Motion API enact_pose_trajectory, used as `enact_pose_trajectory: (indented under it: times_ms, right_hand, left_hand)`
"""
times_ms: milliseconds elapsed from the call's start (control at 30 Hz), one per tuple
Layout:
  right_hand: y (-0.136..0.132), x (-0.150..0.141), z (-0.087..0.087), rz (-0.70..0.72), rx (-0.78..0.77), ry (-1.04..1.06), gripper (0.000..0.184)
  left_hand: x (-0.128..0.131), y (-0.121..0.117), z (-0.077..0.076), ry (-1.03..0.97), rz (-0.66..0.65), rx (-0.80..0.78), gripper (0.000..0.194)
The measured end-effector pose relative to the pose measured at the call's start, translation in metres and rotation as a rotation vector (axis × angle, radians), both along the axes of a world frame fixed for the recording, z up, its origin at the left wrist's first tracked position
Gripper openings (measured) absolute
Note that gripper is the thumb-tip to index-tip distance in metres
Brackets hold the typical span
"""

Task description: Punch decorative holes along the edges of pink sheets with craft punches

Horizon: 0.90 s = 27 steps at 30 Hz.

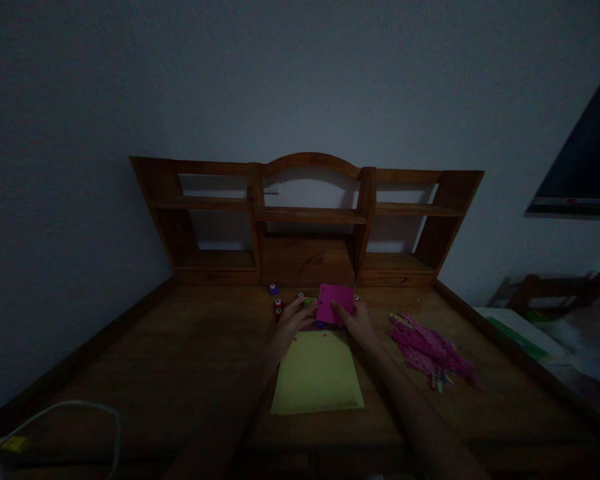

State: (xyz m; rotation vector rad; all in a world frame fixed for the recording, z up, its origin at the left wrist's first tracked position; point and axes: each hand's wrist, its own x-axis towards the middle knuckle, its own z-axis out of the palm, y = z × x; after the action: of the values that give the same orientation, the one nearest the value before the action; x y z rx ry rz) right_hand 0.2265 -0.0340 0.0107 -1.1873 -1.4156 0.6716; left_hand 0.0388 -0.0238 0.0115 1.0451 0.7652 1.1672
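Note:
A bright pink card with small holes along its left side is in my right hand, the thumb lying across its lower right part. Something purple shows just under the card. Left of it, my left hand has its fingers stretched apart beside a small green piece; any contact is hard to make out in the dim light. A pale yellow sheet lies on the desk below both hands, with tiny pink dots near its top edge.
Small red pieces with eye-like spots and a purple one sit left of my hands. A heap of pink strips lies to the right. A wooden shelf unit stands at the back; a pale cable curves at lower left.

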Motion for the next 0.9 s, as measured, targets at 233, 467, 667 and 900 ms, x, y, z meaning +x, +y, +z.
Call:
enact_pose_trajectory:
  times_ms: [233, 467, 667, 900]
  right_hand:
    - [0.006, 0.003, -0.010, 0.042, 0.003, -0.009, 0.044]
    - [0.002, 0.000, -0.006, 0.068, -0.028, 0.032, 0.047]
    - [-0.001, 0.001, 0.000, 0.030, -0.035, 0.051, 0.047]
    - [-0.005, -0.003, 0.007, 0.025, -0.057, 0.169, 0.045]
  left_hand:
    - [-0.002, 0.001, -0.002, -0.125, 0.094, -0.003, 0.032]
    - [-0.003, 0.004, -0.006, -0.126, 0.127, -0.044, 0.034]
    - [-0.007, 0.013, -0.007, -0.155, 0.045, -0.137, 0.045]
    - [-0.010, 0.010, 0.001, -0.025, 0.059, -0.175, 0.064]
